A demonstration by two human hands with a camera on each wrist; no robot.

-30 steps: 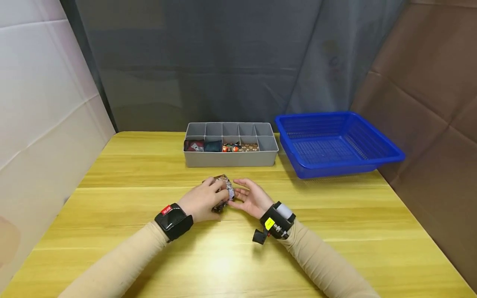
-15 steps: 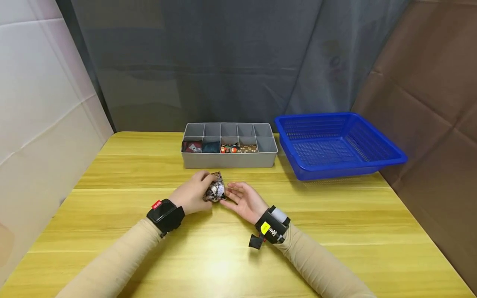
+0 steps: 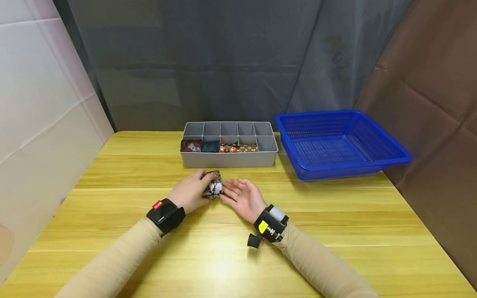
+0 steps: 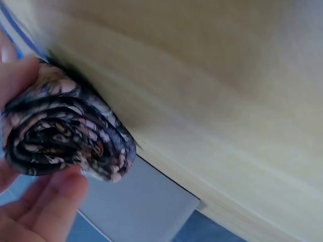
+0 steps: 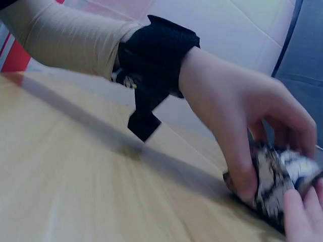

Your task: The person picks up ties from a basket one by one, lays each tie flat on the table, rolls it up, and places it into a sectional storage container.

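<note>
cloth roll (image 3: pixel 213 188): dark, mottled print | basket (image 3: pixel 387 159): blue | organizer (image 3: pixel 229 159): grey

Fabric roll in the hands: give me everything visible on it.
The fabric roll is a small bundle of dark patterned cloth, browns and blacks with pale blue-white patches, wound in a tight spiral seen end-on from the left wrist. It sits low at the table, gripped by the left hand; the right hand's straight fingertips touch it.

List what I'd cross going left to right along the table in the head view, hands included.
Left hand gripping the rolled patterned cloth → right hand, open beside the roll → blue basket at the far right. The grey divided organizer spans both hands farther back, so it has no clear slot in the order.
</note>
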